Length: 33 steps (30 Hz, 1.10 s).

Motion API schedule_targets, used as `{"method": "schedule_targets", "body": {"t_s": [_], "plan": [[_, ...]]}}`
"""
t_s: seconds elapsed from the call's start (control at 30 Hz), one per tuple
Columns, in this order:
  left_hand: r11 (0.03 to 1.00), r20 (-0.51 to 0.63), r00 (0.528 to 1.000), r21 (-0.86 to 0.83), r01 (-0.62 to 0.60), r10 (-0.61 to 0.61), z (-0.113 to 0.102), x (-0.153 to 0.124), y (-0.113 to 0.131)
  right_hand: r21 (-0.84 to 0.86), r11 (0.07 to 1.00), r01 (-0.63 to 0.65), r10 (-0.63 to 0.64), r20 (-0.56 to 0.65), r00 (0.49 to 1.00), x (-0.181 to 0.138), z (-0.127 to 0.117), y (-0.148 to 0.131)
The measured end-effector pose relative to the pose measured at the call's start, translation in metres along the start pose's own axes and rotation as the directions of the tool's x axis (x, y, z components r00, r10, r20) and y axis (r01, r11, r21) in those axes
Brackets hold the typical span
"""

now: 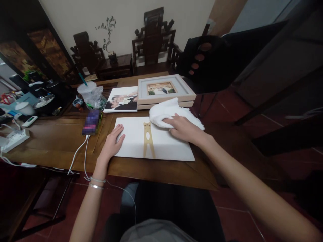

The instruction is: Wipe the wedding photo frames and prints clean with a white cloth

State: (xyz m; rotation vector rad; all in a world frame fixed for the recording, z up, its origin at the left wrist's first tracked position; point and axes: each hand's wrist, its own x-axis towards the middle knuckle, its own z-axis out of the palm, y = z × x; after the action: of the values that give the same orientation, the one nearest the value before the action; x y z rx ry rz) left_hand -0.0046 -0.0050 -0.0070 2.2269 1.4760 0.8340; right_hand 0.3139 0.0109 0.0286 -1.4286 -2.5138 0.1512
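A white rectangular board point(131, 143) lies flat near the front edge of the wooden table. Down its middle runs a gold-coloured stand piece point(148, 141) with an oval hole and two splayed legs. My left hand point(115, 141) rests on the board's left edge, fingers stretched out, holding nothing. In my right hand point(183, 127) is a bunched white cloth point(165, 112), pressed on the board's upper right part. The cloth hides that corner and some of my fingers.
Behind the board are stacked light wooden picture frames point(166, 101) and a photo print point(121, 101). To the left lie a phone point(92, 122) on a white cable, a plastic cup point(87, 88) with a straw, and a power strip point(15, 139). Dark chairs point(152, 40) stand beyond the table.
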Motion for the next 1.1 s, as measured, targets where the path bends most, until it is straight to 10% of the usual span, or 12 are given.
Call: {"method": "schedule_targets", "body": {"t_s": [0.4,0.83,1.1], "plan": [[1.0,0.048,0.999,0.013,-0.021,0.021,-0.001,-0.001,0.004,0.187,0.968,0.168,-0.186,0.08,0.979,-0.133,-0.025,-0.073],[1.0,0.036,0.999,0.004,-0.017,0.017,0.001,-0.002,-0.001,0.137,0.99,-0.026,0.014,0.09,0.996,0.011,-0.029,0.006],[1.0,0.032,0.999,0.012,-0.016,0.016,0.001,-0.002,0.001,0.031,0.999,-0.026,0.025,0.03,0.999,-0.049,-0.007,-0.03]]}}
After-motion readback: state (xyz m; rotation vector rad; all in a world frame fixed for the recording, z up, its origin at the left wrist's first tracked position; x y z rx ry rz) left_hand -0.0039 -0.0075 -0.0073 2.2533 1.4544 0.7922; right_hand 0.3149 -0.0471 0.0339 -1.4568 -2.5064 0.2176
